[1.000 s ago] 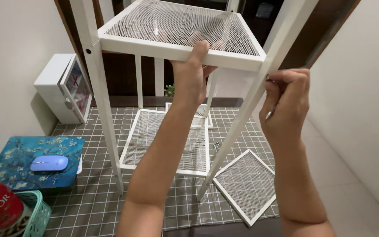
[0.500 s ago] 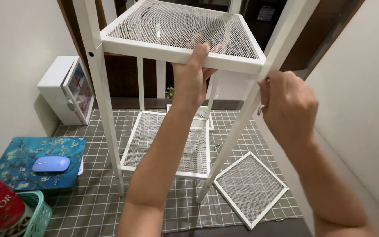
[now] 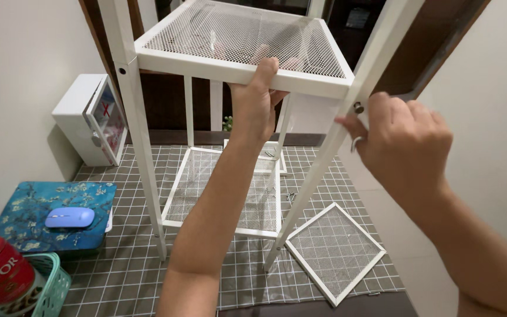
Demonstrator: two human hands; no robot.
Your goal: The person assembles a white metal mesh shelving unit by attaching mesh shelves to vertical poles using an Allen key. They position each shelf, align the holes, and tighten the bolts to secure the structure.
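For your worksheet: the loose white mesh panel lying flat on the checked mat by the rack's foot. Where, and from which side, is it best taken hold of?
Probably by the solid white frame of the loose mesh panel, not the mesh. It lies flat and corner-on, so come from above at its right corner, which faces away from the rack leg, and pinch the rim.

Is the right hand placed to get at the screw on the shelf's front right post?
Probably yes. The right hand is beside the screw on the front right post, fingertips next to it with nothing between, while the left hand grips the mesh shelf rim.
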